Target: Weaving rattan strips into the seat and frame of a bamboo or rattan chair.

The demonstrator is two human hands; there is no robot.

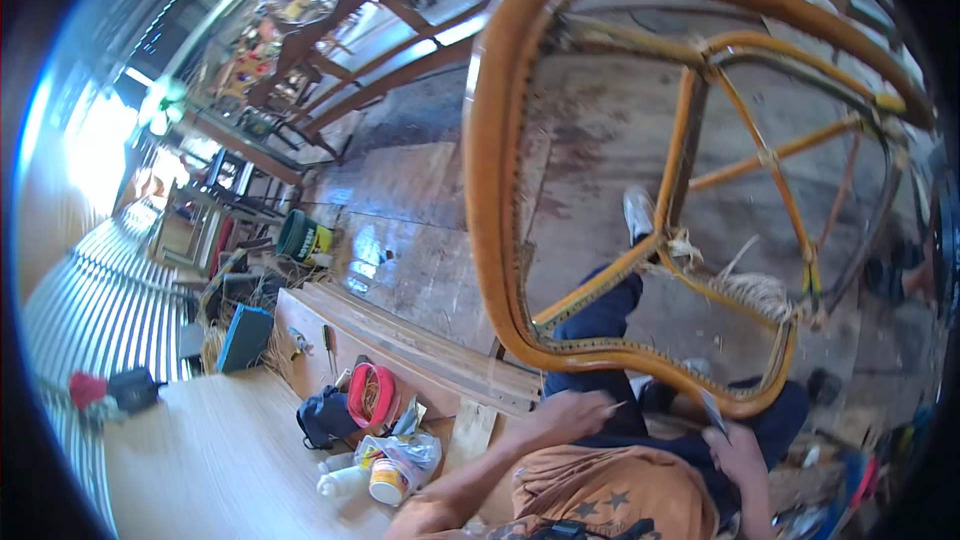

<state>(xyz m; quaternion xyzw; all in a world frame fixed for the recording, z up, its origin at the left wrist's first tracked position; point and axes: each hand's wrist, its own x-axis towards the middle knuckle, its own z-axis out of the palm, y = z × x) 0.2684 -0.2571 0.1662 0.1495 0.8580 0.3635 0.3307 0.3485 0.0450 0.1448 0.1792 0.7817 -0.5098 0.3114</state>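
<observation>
A large curved rattan chair frame [487, 180], with a row of small holes along its inner edge, leans over my lap. Its near rail lies just beyond my hands. Rattan struts cross inside it, and a tangle of pale loose fibre [757, 294] hangs around one lower joint. My left hand [575, 419] is closed, its fingers pinching a thin pale sliver [613, 406] below the near rail. Farther right, my right hand [738, 452] is wrapped round a flat grey blade [713, 411], which points up at the rail's underside. The blade's handle is hidden in my fist.
On the bench [225, 450] at left lie a screwdriver [328, 348], a red bowl-like container [371, 396], a dark blue pouch [328, 418], a white-and-orange tub [388, 482] and a white bottle [346, 483]. A green bucket [300, 236] and wooden furniture [340, 70] stand beyond.
</observation>
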